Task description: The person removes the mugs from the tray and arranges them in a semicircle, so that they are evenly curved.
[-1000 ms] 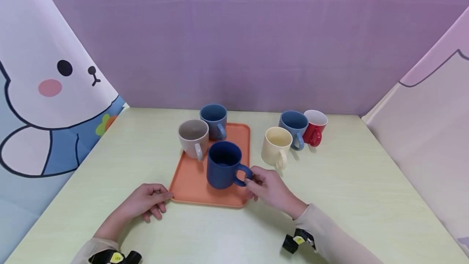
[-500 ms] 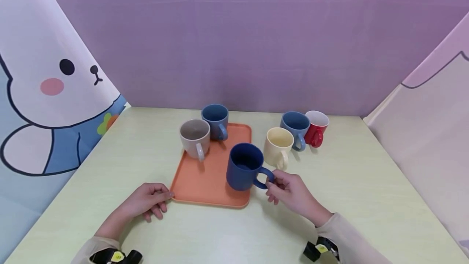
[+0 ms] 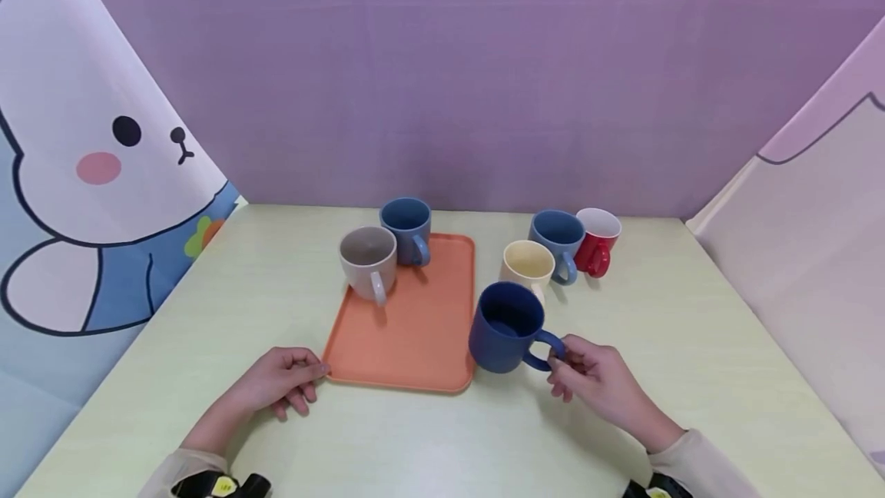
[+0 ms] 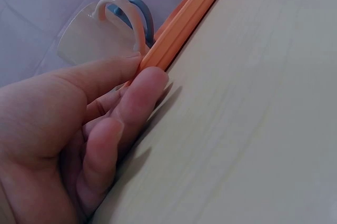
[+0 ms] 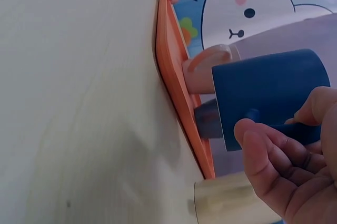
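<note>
My right hand (image 3: 601, 383) pinches the handle of a dark blue mug (image 3: 503, 336), held upright just past the right edge of an orange tray (image 3: 422, 344). In the right wrist view the dark blue mug (image 5: 268, 95) hangs above the table. My left hand (image 3: 276, 383) pinches the tray's near left corner between thumb and fingers, as the left wrist view shows at the tray rim (image 4: 184, 21). On the tray's far left part stand a grey mug (image 3: 362, 271) and a blue mug (image 3: 401, 237).
Right of the tray stand a cream mug (image 3: 522, 263), partly hidden behind the dark blue one, a second blue mug (image 3: 549, 233) and a red mug (image 3: 596, 244) with a white inside. A purple cloth (image 3: 442, 83) rises behind the pale table (image 3: 387, 444).
My right hand has carried the dark blue mug rightward, from over the tray to beyond its right edge. The left hand has stayed at the tray corner.
</note>
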`<state>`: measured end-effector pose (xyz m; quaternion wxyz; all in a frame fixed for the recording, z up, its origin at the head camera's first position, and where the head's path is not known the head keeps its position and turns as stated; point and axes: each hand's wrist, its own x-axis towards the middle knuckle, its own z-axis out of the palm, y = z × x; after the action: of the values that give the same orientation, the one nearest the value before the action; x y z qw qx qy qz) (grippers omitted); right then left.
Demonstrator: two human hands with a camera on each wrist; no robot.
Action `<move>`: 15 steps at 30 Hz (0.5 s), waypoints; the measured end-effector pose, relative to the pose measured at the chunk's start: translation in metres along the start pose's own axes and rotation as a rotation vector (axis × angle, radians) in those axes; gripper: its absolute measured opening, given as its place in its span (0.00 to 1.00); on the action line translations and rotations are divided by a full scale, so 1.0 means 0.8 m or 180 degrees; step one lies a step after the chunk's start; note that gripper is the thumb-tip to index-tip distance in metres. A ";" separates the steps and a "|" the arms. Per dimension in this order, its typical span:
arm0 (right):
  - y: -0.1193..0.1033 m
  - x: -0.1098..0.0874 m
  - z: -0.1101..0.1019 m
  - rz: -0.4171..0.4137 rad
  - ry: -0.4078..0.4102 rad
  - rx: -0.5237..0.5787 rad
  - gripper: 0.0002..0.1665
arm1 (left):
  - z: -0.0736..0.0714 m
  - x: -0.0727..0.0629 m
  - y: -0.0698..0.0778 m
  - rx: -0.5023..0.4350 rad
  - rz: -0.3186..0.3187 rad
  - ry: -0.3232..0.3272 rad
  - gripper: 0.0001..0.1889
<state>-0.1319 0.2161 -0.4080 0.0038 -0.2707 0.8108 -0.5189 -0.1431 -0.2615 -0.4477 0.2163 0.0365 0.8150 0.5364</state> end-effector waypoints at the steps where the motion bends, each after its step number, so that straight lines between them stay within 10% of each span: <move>1: 0.001 -0.003 -0.003 -0.0029 0.0015 -0.0007 0.06 | 0.000 0.000 0.000 -0.0013 -0.0004 0.0000 0.16; 15: 0.012 -0.040 -0.040 -0.0156 0.0246 -0.0259 0.14 | 0.002 -0.002 0.003 0.0012 0.0023 0.0034 0.16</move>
<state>-0.1175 0.2603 -0.4099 -0.0511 -0.2701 0.8239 -0.4955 -0.1410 -0.2598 -0.4458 0.2099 0.0370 0.8170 0.5358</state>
